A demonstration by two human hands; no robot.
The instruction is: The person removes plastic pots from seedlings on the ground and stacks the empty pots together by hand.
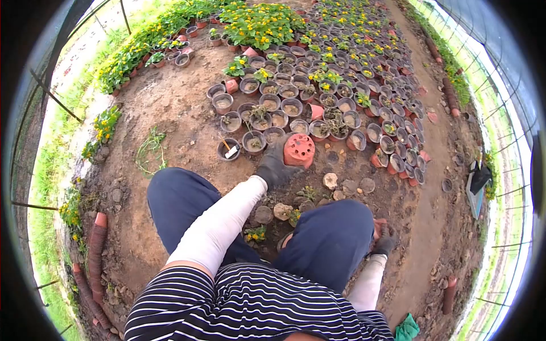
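Observation:
My left hand (pixel 277 166), in a dark glove, is closed on a red pot (pixel 299 150) turned with its holed base up, just in front of the rows of pots. My right hand (pixel 385 240), also gloved, is low beside my right knee, its fingers around a reddish thing (pixel 378 228) that my knee partly hides; I cannot make out what it is. Soil clods (pixel 282 211) and small plants with yellow flowers (pixel 256 233) lie on the ground between my legs. A dark pot (pixel 228 149) with a white label stands left of my left hand.
Many soil-filled pots (pixel 292 107) stand in rows ahead, some with yellow-flowered plants (pixel 261 25). Stacks of nested pots (pixel 97 250) lie at the left, and another (pixel 449 295) at the right. A green cloth (pixel 407 328) lies at the lower right, a blue tray (pixel 475 196) farther right.

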